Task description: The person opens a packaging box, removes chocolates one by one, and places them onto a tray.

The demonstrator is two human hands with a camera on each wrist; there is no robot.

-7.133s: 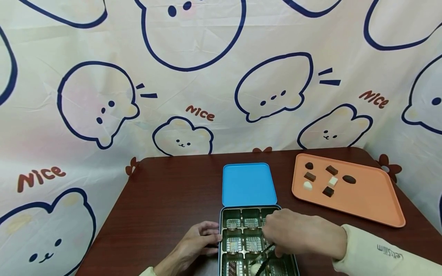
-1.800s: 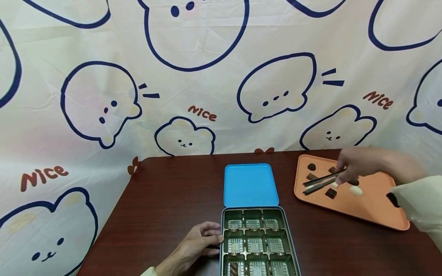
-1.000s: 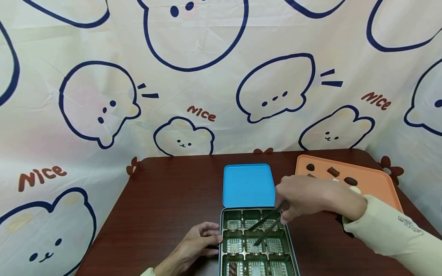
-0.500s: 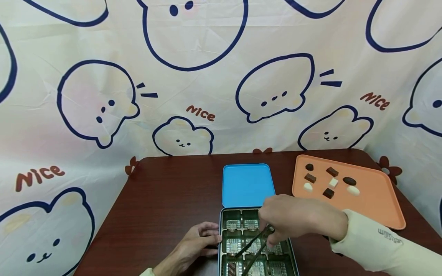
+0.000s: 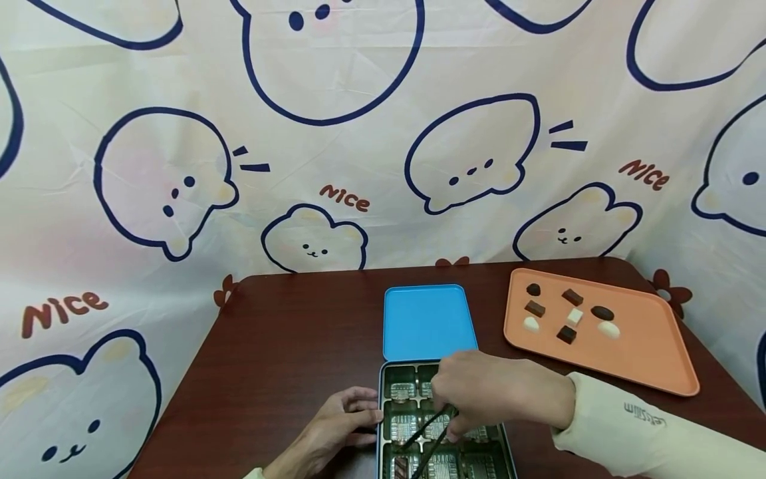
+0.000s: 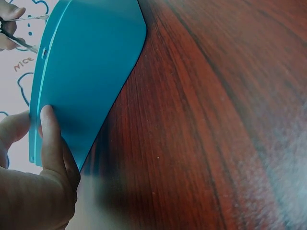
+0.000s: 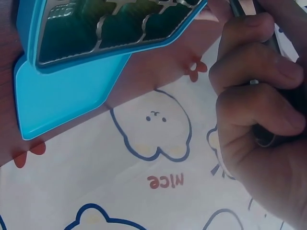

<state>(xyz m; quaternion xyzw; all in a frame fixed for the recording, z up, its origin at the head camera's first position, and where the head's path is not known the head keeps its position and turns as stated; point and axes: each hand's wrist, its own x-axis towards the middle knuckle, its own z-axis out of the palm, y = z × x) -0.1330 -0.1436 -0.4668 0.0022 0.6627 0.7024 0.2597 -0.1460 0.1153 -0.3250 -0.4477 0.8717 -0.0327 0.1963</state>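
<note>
My right hand [image 5: 479, 392] grips dark tongs [image 5: 432, 453] over the front-left part of a divided tin [image 5: 381, 399]. The tongs' arms are spread, with nothing visible between them. Near their tips, a brown striped chocolate [image 5: 400, 468] lies in the front-left compartment; the other compartments in sight hold none, though my hand covers some at the right. My left hand [image 5: 335, 426] rests against the tin's left side. In the left wrist view its extended finger [image 6: 50, 139] lies along the blue wall, the thumb at the rim.
The tin's blue lid [image 5: 427, 322] lies folded back behind it. At the right rear, an orange tray [image 5: 646, 346] carries several dark, brown and white chocolates, among them a white oval one [image 5: 609, 330]. A patterned cloth [image 5: 383, 166] hangs behind the brown table [image 5: 287, 346].
A white oval chocolate has gone from the tin to the tray. My right hand has since brought the tongs back from the tray, down over the front-left compartment. My left hand stays put.
</note>
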